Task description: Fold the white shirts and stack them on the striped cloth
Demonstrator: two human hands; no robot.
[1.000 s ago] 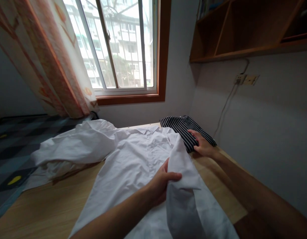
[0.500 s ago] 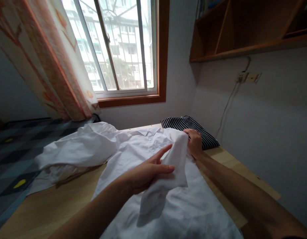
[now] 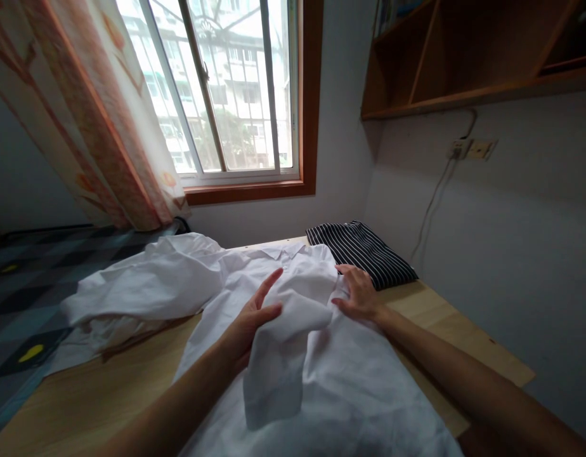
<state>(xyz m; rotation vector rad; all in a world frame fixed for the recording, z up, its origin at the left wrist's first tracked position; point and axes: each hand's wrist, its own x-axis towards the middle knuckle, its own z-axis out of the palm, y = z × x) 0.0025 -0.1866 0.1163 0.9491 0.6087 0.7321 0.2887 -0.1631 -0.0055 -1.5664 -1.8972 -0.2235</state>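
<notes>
A white collared shirt (image 3: 359, 374) is spread over the wooden table, its collar toward the window. One sleeve (image 3: 276, 381) is folded inward across the front and hangs in a loose, raised flap. My left hand (image 3: 248, 324) has this sleeve at its thumb and lower fingers, which the cloth partly hides; the index finger points out free. At the shirt's right shoulder edge, my right hand (image 3: 359, 292) rests on the fabric with thumb and fingers apart. The other sleeve (image 3: 155, 273) lies bunched out to the left.
Behind my right hand lies a folded black-and-white striped cloth (image 3: 364, 251). The wooden table (image 3: 468, 336) meets a dark checked bed cover (image 3: 12, 324) on the left. A curtain (image 3: 107, 127) hangs by the window, and a wooden shelf (image 3: 464, 89) juts from the wall above a plugged-in cord (image 3: 430, 203).
My left hand has moved left, and the sleeve has come with it across the shirt front. My right hand has shifted slightly left and down, its fingers now spread on the shoulder edge.
</notes>
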